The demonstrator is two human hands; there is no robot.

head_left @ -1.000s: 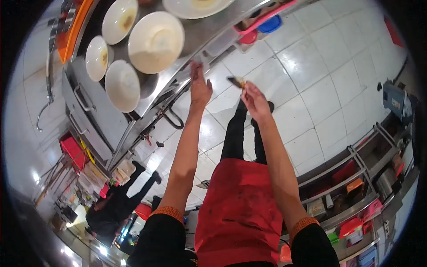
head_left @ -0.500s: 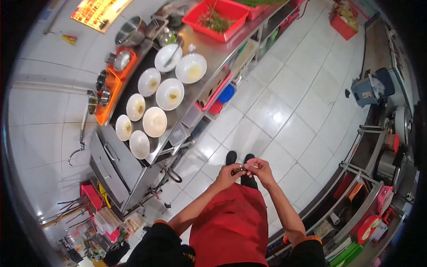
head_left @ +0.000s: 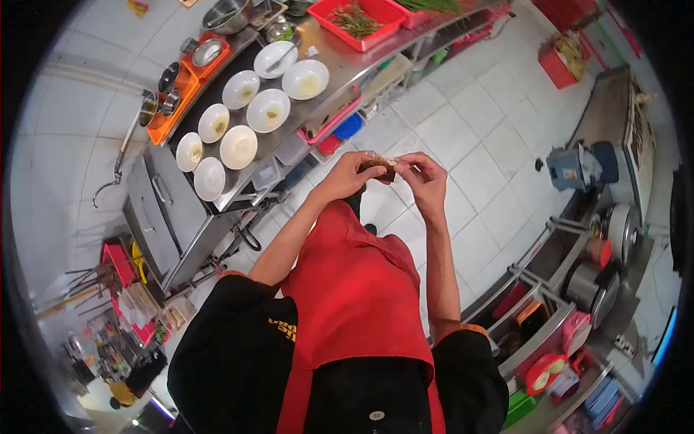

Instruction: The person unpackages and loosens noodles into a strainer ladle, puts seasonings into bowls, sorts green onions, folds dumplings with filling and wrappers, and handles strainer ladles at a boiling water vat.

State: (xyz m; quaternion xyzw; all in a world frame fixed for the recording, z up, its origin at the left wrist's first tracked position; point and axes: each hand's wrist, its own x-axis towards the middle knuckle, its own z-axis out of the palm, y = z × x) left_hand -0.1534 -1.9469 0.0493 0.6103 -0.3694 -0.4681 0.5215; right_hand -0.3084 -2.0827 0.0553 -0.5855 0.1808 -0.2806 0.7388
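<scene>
In front of the red apron (head_left: 361,289), my left hand (head_left: 343,177) is closed around a small clear plastic packet (head_left: 383,168) with dark brown contents. My right hand (head_left: 428,186) pinches the pale, gathered-looking end of the same packet. Fingers hide part of it, so I cannot tell whether it is tied or open. To the left, several white bowls (head_left: 239,136) stand on the steel counter (head_left: 307,119). Small yellowish or brown amounts lie in the bottoms of some bowls. A spoon-like utensil (head_left: 280,59) rests in the farthest one.
Behind the bowls, an orange tray (head_left: 173,108) holds metal containers. A red tray (head_left: 372,40) of green stalks sits at the counter's far end. Shelves and large pots (head_left: 589,286) line the right side. White floor tiles (head_left: 463,130) run between them.
Both hands have come up closer to the camera with the packet, which now shows more. The view has tilted and shifted, so the bowls appear higher.
</scene>
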